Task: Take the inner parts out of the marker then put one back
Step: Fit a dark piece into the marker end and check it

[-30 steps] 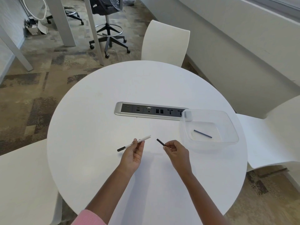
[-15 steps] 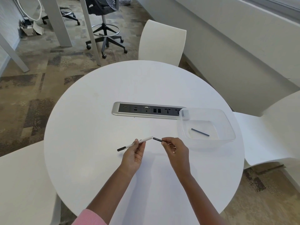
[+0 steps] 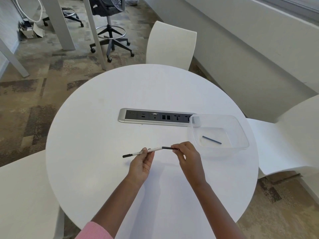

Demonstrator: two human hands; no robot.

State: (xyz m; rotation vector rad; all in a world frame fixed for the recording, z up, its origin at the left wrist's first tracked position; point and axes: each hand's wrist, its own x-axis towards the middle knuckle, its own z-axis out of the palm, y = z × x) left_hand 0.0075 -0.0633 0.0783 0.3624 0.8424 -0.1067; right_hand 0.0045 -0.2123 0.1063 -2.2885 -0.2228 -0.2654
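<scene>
My left hand (image 3: 141, 163) pinches a thin white marker body (image 3: 151, 150) with a black cap end pointing left, held just above the round white table (image 3: 96, 135). My right hand (image 3: 187, 156) pinches a short black inner part (image 3: 167, 148). Its left tip meets the open right end of the marker body. A second dark blue inner rod (image 3: 211, 140) lies loose in the clear plastic container (image 3: 241, 131) to the right of my hands.
A silver and black power socket strip (image 3: 155, 117) is set into the table's middle, its right end under the container's corner. White chairs stand at the far side (image 3: 170, 45), right (image 3: 284, 140) and left (image 3: 22, 195). An office chair (image 3: 110, 31) stands beyond.
My right hand has moved left, bringing the black inner part from a gap away up to the marker body's open end. The left hand has stayed almost still.
</scene>
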